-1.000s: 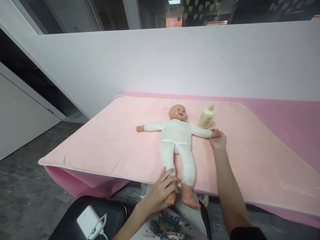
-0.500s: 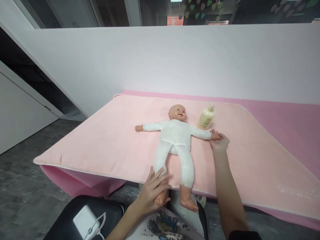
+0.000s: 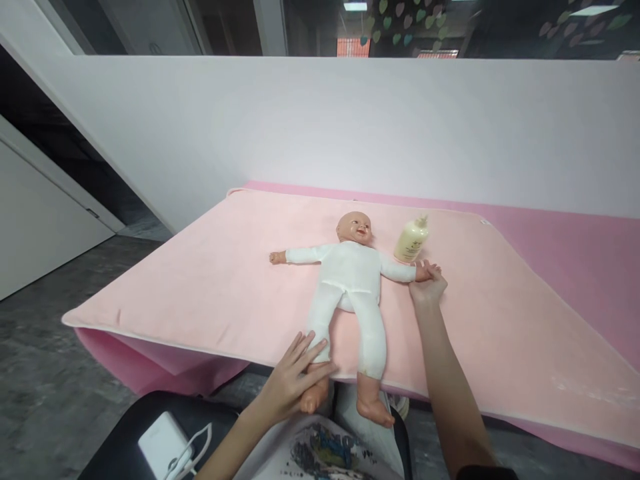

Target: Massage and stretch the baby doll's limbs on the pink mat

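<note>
Right hand [image 3: 426, 289] curled loosely round a hand of the white-suited, bald plastic doll [image 3: 350, 270]; left hand [image 3: 294, 379] spread over its shin; doll's face-up on pale-pink cloth [image 3: 215, 267] (feet overhanging); two limbs in hand, two untouched.

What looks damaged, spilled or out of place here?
Pale streaks near the right front of the pink mat stand out against its even colour; spill or wear, I can't tell. Also, the feet of the doll extend past the front edge.
</note>
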Tool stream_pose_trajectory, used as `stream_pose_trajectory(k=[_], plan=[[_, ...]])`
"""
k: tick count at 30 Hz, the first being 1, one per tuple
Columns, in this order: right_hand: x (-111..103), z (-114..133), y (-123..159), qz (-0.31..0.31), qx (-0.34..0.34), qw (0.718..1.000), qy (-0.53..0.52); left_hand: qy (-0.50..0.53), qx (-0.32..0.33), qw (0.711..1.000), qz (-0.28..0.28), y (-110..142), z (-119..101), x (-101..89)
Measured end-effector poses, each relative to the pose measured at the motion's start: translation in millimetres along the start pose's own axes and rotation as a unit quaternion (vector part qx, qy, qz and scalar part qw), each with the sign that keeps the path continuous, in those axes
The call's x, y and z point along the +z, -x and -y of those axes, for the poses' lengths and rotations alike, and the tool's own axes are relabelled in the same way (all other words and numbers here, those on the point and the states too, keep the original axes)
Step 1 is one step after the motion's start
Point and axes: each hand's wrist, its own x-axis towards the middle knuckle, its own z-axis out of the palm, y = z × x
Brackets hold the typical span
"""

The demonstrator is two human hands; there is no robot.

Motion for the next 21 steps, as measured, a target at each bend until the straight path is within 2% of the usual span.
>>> stream_pose_trajectory(k=[4,6,8,11,13,15,16,18,21], plan=[[-3,-6,5,0.062,0.002,0.998,0.016,-0.026,0.005,1.000,-0.005,6,13,3.4],[-4,-13,6,0.094,-0.003,0.995,0.035,-0.038,-0.034,0.999,0.015,8,22,4.2],[-5,-20,6,0.125,-0.009,0.990,0.071,-0.031,-0.107,0.992,0.064,8,34,0.7],[-5,-26,4,0.155,0.013,0.979,0.129,0.059,-0.196,0.964,0.169,1,54,-15.7],[-6,-27,4,0.169,0.033,0.973,0.152,0.159,-0.224,0.936,0.223,-6,68,-32.3],[-6,-27,4,0.189,0.040,0.966,0.170,0.271,-0.237,0.898,0.252,-16,81,-48.2],[-6,-27,5,0.203,0.042,0.961,0.184,0.327,-0.256,0.876,0.246,-22,88,-53.9],[-5,-27,7,0.227,0.045,0.948,0.220,0.443,-0.316,0.817,0.190,-36,102,-57.7],[-2,-30,12,0.252,0.048,0.931,0.260,0.542,-0.439,0.715,0.038,-64,122,-42.9]])
